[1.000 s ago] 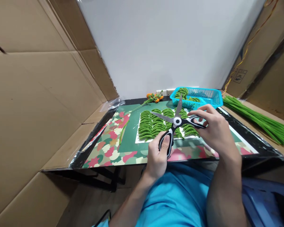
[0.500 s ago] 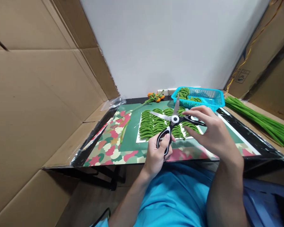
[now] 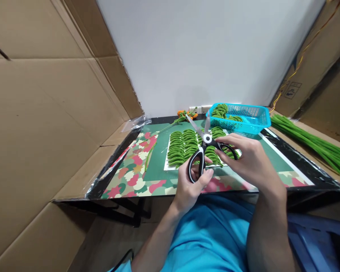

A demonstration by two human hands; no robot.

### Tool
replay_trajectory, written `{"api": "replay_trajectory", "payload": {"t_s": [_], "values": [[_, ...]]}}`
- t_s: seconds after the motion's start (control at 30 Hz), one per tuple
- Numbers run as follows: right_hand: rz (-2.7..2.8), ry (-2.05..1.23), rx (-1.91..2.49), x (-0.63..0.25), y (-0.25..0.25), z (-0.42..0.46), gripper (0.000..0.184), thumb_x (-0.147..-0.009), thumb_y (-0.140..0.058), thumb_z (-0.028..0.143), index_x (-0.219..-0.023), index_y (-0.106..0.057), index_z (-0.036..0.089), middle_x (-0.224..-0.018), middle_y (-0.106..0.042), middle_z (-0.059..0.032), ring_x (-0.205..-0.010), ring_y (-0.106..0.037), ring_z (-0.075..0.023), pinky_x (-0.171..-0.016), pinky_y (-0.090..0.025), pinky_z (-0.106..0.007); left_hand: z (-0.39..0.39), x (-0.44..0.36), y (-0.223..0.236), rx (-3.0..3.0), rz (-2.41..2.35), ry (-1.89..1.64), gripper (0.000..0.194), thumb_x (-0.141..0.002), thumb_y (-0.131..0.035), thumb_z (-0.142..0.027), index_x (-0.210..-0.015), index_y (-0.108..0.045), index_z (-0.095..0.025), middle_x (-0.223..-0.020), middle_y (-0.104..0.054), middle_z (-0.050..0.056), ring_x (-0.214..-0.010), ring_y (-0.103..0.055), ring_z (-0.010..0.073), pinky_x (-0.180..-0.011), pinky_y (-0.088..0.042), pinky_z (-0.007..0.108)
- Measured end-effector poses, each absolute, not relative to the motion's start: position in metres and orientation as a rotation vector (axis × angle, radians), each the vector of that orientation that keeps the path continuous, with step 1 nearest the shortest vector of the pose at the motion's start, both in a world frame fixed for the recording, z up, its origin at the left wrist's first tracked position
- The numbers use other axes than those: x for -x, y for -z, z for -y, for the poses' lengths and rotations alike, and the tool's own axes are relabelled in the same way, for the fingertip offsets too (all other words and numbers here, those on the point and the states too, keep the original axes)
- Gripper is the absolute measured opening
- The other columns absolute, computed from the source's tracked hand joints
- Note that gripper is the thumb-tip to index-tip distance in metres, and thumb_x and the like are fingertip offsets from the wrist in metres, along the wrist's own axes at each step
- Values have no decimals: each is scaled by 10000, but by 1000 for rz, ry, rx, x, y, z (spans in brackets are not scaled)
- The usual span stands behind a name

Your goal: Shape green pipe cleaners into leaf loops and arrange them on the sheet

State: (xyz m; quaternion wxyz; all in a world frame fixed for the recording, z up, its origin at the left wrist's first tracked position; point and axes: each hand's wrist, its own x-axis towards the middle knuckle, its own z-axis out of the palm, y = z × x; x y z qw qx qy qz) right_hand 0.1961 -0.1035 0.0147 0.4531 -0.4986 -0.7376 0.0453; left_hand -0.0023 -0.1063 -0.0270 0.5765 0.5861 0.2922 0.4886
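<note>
A pair of scissors (image 3: 207,138) with black-and-white handles is held up over the table, its blades spread and pointing away from me. My left hand (image 3: 188,185) is closed on the left handle loop, thumb stretched along its lower end. The right handle loop sits between the thumb and fingers of my right hand (image 3: 251,155). Beneath the scissors, green curved pieces (image 3: 176,149), looking like fuzzy chenille leaves, lie in neat columns on a white sheet (image 3: 170,169). The hands and scissors hide part of the right columns.
A blue plastic basket (image 3: 256,121) at the back right holds more green pieces. Long green stems (image 3: 311,143) lie at the far right. An orange flower sprig (image 3: 184,115) rests behind the sheet. Clear plastic (image 3: 140,121) lies back left. Cardboard walls (image 3: 45,105) flank the table.
The scissors have turned and their blades have come closer together. My right hand has moved left and lower and now grips the right loop. My left thumb has shifted outward.
</note>
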Motion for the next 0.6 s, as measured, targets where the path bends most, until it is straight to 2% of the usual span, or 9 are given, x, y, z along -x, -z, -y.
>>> {"api": "replay_trajectory", "payload": {"t_s": [0.17,0.3,0.43,0.53,0.6], "values": [[1837,-351,1164,-196,-18,106,157,-951,-725,279,-1091,-736,210,-967,-788,-49,-832,-745,-221,-716,-585,-321,108,-1,31,-1500,-682,-1297,317,-952,-777,-300,-1229,-649,-215,-746,-519,-53,-635,-520,97,-642,-489,216],[1820,-529,1105,-185,-16,102,128,-969,-718,279,-1072,-730,204,-945,-792,-38,-813,-756,-202,-687,-585,-289,103,-7,40,-1528,-782,-1406,259,-979,-745,-346,-1163,-609,-226,-1052,-631,25,-935,-663,171,-838,-563,273],[1838,-579,1048,-178,-15,97,195,-987,-691,253,-1174,-726,212,-977,-801,-31,-854,-771,-200,-729,-586,-287,101,-10,45,-1532,-795,-1402,235,-1041,-659,-379,-1184,-528,-248,-1250,-633,63,-1166,-659,216,-1054,-532,361],[1870,-513,1031,-178,-16,97,314,-978,-670,192,-1286,-709,235,-1047,-801,-29,-922,-766,-201,-816,-582,-305,101,-13,44,-1496,-802,-1438,274,-1047,-652,-387,-1217,-472,-270,-1315,-596,70,-1232,-642,213,-1119,-505,385],[1875,-499,1035,-177,-17,97,365,-985,-653,176,-1339,-687,255,-1088,-799,-29,-971,-763,-206,-812,-575,-300,102,-14,42,-1463,-806,-1480,314,-1036,-667,-402,-1226,-448,-282,-1334,-587,68,-1255,-637,213,-1132,-501,389]]}}
